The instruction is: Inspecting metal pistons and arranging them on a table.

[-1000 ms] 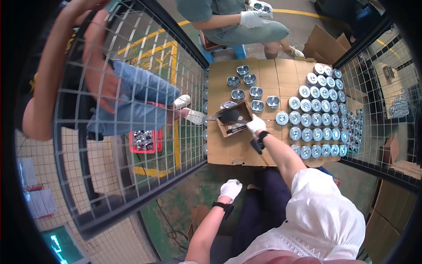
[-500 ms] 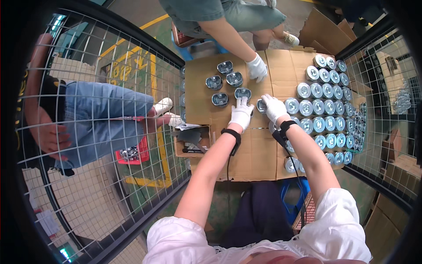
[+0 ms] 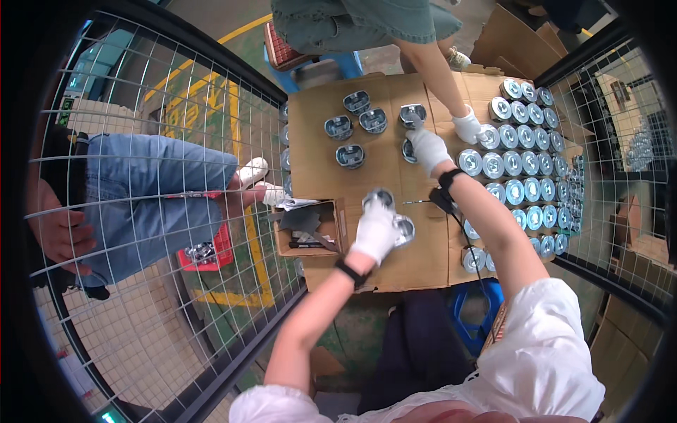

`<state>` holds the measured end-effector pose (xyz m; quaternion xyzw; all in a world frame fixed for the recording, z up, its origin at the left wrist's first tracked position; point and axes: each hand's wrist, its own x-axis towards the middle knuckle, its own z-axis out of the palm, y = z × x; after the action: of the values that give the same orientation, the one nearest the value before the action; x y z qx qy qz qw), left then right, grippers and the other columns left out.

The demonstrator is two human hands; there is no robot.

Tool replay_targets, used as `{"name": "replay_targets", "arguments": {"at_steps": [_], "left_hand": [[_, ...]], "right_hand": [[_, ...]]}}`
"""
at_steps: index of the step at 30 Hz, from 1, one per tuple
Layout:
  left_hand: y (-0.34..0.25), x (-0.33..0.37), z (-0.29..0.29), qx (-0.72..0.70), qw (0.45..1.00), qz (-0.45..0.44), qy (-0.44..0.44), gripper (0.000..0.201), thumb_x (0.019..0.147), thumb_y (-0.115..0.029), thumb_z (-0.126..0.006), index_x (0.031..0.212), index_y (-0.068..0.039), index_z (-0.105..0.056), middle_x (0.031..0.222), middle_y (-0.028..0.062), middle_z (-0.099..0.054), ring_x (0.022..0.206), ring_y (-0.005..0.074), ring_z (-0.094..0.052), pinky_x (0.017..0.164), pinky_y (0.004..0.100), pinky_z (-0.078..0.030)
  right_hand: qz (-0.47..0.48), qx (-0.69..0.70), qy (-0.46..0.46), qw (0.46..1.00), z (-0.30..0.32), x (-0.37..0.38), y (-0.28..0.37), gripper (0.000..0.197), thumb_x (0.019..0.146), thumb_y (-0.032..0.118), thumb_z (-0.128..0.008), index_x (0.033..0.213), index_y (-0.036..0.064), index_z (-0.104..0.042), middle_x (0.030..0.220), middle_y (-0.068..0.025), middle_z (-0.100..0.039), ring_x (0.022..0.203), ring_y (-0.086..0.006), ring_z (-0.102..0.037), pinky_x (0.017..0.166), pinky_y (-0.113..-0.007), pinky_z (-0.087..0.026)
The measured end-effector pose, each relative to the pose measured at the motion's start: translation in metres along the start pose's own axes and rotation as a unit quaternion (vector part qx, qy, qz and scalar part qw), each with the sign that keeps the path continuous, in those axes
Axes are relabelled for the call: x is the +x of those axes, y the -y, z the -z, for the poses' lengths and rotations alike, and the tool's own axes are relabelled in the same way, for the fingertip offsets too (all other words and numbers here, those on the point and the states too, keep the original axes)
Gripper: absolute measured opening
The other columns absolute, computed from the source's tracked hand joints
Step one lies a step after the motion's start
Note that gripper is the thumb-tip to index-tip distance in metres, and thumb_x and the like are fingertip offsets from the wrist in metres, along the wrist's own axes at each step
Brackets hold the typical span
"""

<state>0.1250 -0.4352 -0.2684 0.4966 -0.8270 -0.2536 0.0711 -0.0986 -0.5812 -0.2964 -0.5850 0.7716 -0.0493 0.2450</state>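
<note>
My left hand (image 3: 376, 231), in a white glove, is closed around a metal piston (image 3: 379, 198), smeared by motion, low over the cardboard. A second silvery piston (image 3: 403, 231) is right beside its thumb side; whether that hand also grips it is unclear. My right hand (image 3: 429, 149), gloved too, reaches far forward. Its blurred fingers meet the near edge of a dark-hollowed piston (image 3: 412, 113), while another piston (image 3: 408, 151) is partly covered by the hand. Whether the fingers grip either is hidden. Several pistons (image 3: 350, 156) stand to the left, hollow side up.
Rows of pistons (image 3: 491, 165) fill the right of the cardboard-covered table (image 3: 324, 183). A co-worker's gloved hand (image 3: 467, 126) touches one at the far side. An open box (image 3: 341, 225) sits at the left edge. Wire mesh fencing (image 3: 162, 211) flanks both sides.
My left hand has come nearer with a piston. My right hand has moved forward. The co-worker's hand has shifted right to the rows, revealing a piston near where it was.
</note>
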Motion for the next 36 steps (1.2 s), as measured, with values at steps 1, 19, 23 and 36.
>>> {"name": "replay_targets", "arguments": {"at_steps": [1,19,23,36], "left_hand": [[-0.012,-0.029,0.014,-0.03,0.995,-0.054,-0.082,0.023,0.078,-0.023,-0.076,0.094,-0.007,-0.078,0.121,0.0246,-0.062,0.108,0.0428,-0.063,0.103,0.047,-0.05],[-0.2,-0.521,0.197,-0.09,0.868,0.466,-0.149,0.022,0.082,-0.033,-0.074,0.087,-0.012,-0.08,0.086,0.0141,-0.073,0.091,0.033,-0.069,0.085,0.0441,-0.054],[-0.273,-0.574,0.215,0.012,0.813,0.506,-0.287,0.032,0.084,-0.038,-0.067,0.082,-0.006,-0.069,0.088,0.0197,-0.07,0.087,0.0403,-0.066,0.085,0.0474,-0.052],[-0.528,-0.614,0.097,-0.164,0.129,0.854,-0.476,0.037,0.08,-0.04,-0.069,0.087,-0.004,-0.077,0.092,0.0209,-0.072,0.091,0.0378,-0.071,0.085,0.0443,-0.057]], "right_hand": [[-0.063,0.052,-0.001,0.997,-0.005,0.014,0.004,0.024,0.098,0.022,-0.056,0.115,0.0103,-0.068,0.11,-0.0209,-0.073,0.102,-0.0382,-0.072,0.086,-0.047,-0.059],[0.328,0.091,0.285,0.896,0.096,-0.482,0.135,0.017,0.082,0.027,-0.072,0.091,0.0125,-0.076,0.103,-0.0134,-0.07,0.093,-0.0345,-0.069,0.085,-0.044,-0.057],[0.524,0.012,0.313,0.792,0.096,-0.544,0.186,0.029,0.079,0.025,-0.073,0.104,0.0096,-0.069,0.107,-0.0188,-0.069,0.099,-0.0412,-0.067,0.091,-0.047,-0.055],[0.801,-0.224,0.414,0.37,0.045,-0.637,0.295,0.029,0.078,0.013,-0.068,0.105,0.0065,-0.076,0.123,-0.0223,-0.068,0.117,-0.0393,-0.062,0.104,-0.044,-0.05]]}}
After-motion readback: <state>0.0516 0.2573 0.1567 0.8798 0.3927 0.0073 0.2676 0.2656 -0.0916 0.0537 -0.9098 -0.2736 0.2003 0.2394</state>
